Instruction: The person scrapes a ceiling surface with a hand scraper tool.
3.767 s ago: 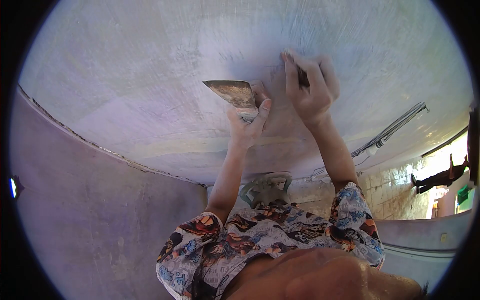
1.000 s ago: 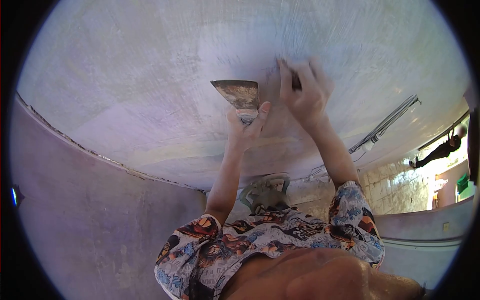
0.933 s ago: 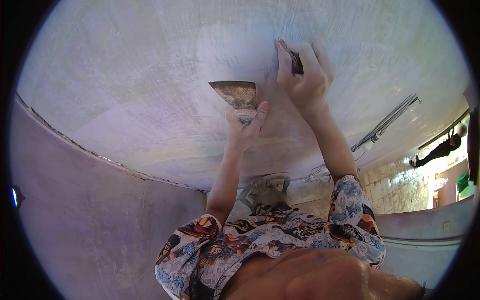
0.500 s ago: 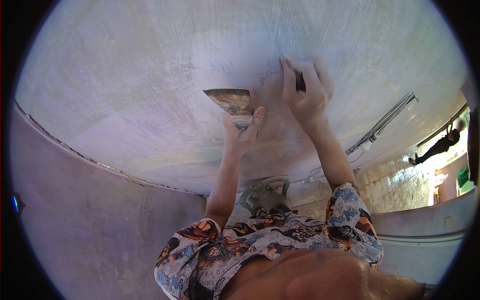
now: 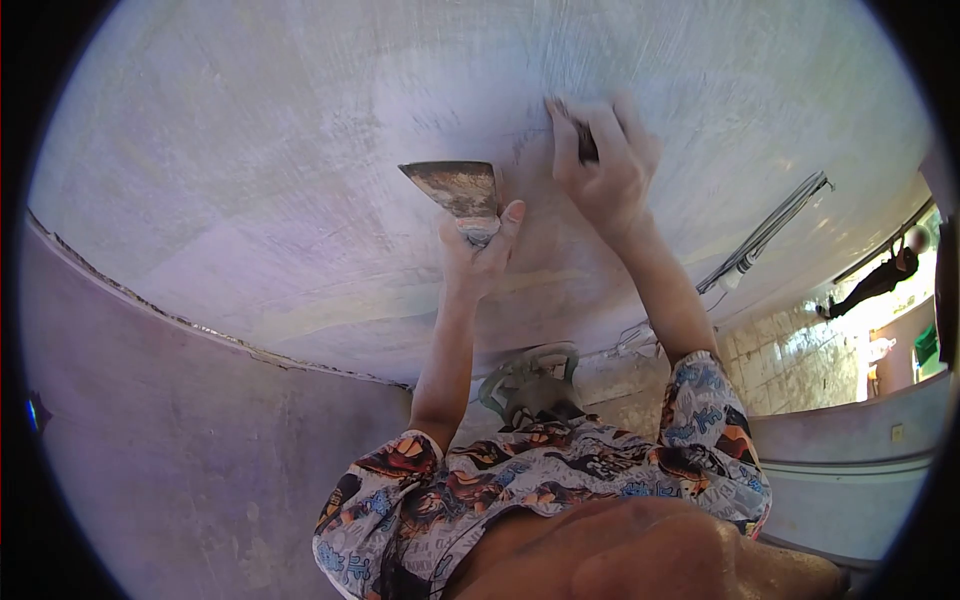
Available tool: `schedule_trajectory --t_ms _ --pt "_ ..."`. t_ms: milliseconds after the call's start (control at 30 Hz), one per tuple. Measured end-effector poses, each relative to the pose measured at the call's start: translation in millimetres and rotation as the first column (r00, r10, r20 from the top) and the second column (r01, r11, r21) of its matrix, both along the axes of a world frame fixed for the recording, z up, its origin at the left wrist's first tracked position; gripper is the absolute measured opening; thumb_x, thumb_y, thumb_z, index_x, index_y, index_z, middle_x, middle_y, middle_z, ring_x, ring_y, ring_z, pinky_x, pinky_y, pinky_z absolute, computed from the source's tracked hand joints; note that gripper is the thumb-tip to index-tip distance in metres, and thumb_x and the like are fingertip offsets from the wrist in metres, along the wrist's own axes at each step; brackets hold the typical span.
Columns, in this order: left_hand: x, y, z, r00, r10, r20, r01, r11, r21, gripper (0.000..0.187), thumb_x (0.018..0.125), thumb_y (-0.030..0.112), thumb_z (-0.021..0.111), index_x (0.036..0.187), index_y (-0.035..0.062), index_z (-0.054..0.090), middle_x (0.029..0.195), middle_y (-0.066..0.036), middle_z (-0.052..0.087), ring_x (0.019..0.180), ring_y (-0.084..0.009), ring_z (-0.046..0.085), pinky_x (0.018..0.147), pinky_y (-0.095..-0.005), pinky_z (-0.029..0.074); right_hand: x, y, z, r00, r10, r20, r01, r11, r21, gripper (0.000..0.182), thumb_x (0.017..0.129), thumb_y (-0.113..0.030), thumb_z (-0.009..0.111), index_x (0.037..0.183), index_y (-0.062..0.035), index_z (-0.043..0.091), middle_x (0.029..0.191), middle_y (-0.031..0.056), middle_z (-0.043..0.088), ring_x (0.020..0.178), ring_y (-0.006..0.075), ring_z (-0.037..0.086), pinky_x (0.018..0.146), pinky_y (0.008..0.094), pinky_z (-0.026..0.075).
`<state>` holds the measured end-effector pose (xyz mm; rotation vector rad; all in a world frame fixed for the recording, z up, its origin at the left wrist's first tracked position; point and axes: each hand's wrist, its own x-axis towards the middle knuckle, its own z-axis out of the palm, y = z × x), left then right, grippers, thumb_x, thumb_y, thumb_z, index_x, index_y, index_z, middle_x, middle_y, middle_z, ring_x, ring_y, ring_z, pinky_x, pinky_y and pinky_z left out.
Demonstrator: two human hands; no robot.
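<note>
My left hand [image 5: 477,245] is closed around the handle of a putty knife [image 5: 455,188]. Its wide, stained blade points up and left, close to the pale, scratched plaster surface [image 5: 330,120]; contact cannot be made out. To the right, my right hand [image 5: 608,170] is pressed to that plaster with its fingers curled. Between thumb and fingers it grips a small dark piece [image 5: 587,148] that looks like folded sandpaper, mostly hidden by the hand. Grey scuff marks and streaks show on the plaster around the fingertips.
A green plastic chair [image 5: 560,362] stands below, between my arms. At right, cables and a fitting [image 5: 740,268] run along the plaster. A rough joint [image 5: 200,328] borders the purple-grey wall [image 5: 200,450]. Another person [image 5: 880,280] stands far right by a bright opening.
Both hands have shifted slightly up and left in view, the putty knife along with the left. My right hand still grips the dark piece against the plaster.
</note>
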<state>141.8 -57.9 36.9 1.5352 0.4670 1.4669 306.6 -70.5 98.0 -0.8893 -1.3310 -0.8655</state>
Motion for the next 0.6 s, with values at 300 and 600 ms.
schedule_trajectory --t_ms 300,600 --pt "-9.4 7.1 2.1 0.995 0.098 -0.019 -0.095 0.987 0.133 0.014 0.09 0.013 0.07 0.088 0.0018 0.061 0.066 0.002 0.057 0.046 -0.0041 0.045 0.043 -0.0221 0.034 -0.6 -34.9 -76.0 0.991 0.03 -0.13 -0.076 0.927 -0.366 0.008 0.081 -0.009 0.071 0.086 -0.0095 0.067 0.077 0.0058 0.056 0.05 0.0238 0.052 0.044 0.0366 0.04" --pt "-31.9 -25.3 -64.4 0.946 -0.011 0.325 -0.02 0.996 0.091 0.031 0.102 0.025 0.05 0.083 -0.0001 0.049 0.08 -0.01 0.052 0.052 -0.0168 0.053 0.044 -0.0283 0.037 -28.8 -79.6 -150.0 0.328 0.434 -0.839 -0.912 0.376 -0.162 0.023 0.082 -0.004 0.073 0.102 -0.0027 0.062 0.08 0.0041 0.06 0.073 0.0096 0.058 0.064 0.0228 0.044"
